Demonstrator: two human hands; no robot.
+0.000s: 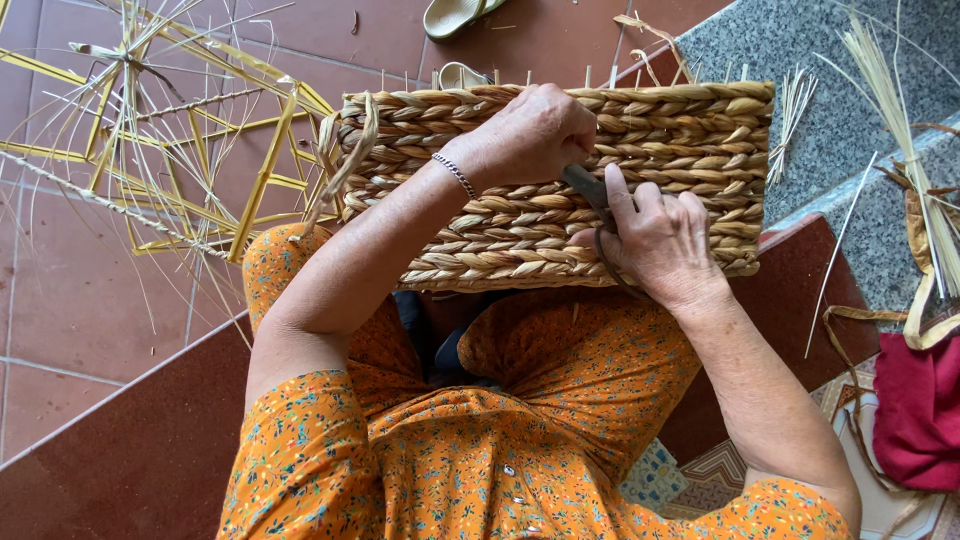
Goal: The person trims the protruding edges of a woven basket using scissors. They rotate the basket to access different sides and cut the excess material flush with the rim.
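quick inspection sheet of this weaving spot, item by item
surface: red tiled floor, grey stone step
job's things: braided woven basket on lap; dark scissors
clutter: yellow wire frame, loose straw strands, red cloth, sandal
grippers: left hand curled on the basket; right hand on the scissors
cables: nothing seen
surroundings: orange flowered sleeves; no other person seen

a rectangular woven basket (690, 140) of thick tan braided straw lies on its side across my lap, stiff spokes poking from its far edge.
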